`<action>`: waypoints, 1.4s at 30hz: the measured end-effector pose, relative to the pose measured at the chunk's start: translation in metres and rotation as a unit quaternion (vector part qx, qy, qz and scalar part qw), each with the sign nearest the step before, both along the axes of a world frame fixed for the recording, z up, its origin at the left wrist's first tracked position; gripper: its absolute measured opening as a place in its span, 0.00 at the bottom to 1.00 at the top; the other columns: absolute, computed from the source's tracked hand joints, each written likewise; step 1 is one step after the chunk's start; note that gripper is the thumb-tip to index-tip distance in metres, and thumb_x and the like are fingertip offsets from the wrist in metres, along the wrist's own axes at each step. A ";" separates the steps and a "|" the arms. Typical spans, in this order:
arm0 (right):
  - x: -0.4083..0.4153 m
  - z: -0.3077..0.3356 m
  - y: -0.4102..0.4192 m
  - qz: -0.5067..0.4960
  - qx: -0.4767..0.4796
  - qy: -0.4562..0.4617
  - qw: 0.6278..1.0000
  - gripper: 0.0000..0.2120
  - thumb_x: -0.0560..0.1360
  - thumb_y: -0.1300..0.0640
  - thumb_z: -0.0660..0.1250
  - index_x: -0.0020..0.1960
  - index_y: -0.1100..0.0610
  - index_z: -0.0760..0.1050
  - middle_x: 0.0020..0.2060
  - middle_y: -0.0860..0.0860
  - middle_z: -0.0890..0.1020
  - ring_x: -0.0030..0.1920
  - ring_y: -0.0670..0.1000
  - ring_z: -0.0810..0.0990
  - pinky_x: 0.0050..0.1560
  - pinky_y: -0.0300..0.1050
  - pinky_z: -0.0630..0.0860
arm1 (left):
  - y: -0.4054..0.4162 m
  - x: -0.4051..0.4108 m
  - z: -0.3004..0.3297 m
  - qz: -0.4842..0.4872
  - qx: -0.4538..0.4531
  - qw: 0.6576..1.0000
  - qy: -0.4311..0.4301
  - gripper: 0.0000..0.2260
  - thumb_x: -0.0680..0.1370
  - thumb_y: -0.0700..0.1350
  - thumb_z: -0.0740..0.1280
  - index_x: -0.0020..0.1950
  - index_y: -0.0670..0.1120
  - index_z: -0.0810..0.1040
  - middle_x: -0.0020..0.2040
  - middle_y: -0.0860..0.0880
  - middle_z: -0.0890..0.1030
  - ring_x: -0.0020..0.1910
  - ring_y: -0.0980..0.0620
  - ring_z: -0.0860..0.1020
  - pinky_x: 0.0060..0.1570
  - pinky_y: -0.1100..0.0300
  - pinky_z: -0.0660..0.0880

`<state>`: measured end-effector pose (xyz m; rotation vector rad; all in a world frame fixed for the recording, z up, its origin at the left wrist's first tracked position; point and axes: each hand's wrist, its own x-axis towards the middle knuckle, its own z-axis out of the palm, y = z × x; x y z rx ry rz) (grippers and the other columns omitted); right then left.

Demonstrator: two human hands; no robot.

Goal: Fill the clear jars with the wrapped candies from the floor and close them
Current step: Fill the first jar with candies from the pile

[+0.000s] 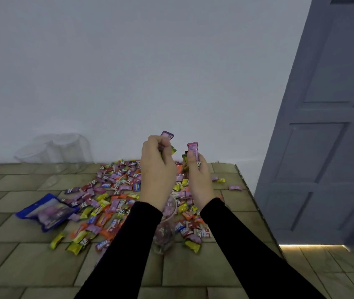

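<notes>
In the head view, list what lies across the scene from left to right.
Blue pouch → left hand → right hand → stray pink candy → grey door.

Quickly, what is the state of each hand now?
Left hand: holds purple wrapped candy.
Right hand: holds pink wrapped candy.

Two hands (157, 167), one blue pouch (47, 211), one door (331, 117), candies (115, 190) beyond counting.
</notes>
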<state>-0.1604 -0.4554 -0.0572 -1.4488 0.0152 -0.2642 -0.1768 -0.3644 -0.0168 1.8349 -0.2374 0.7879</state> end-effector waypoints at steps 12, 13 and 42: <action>-0.021 -0.015 0.040 -0.071 0.014 0.033 0.997 0.34 0.79 0.38 0.55 0.77 0.56 0.54 0.74 0.52 0.63 0.74 0.52 0.62 0.72 0.46 0.59 | 0.060 -0.025 -0.051 -0.080 -0.080 0.993 0.039 0.10 0.80 0.36 0.62 0.44 0.49 0.68 0.40 0.54 0.70 0.37 0.61 0.69 0.39 0.70 0.67; -0.021 -0.016 0.042 -0.076 0.010 0.035 0.996 0.37 0.77 0.35 0.55 0.77 0.56 0.54 0.73 0.53 0.65 0.73 0.52 0.63 0.70 0.45 0.60 | 0.061 -0.024 -0.055 -0.086 -0.084 0.992 0.045 0.09 0.80 0.35 0.62 0.44 0.48 0.68 0.39 0.53 0.70 0.37 0.61 0.68 0.39 0.70 0.67; -0.021 -0.017 0.067 -0.156 -0.098 0.033 0.982 0.28 0.80 0.42 0.55 0.73 0.58 0.63 0.68 0.53 0.71 0.70 0.53 0.68 0.59 0.40 0.62 | 0.068 -0.016 -0.084 -0.201 -0.174 0.963 0.054 0.18 0.71 0.46 0.67 0.32 0.46 0.58 0.29 0.52 0.61 0.31 0.50 0.61 0.34 0.55 0.61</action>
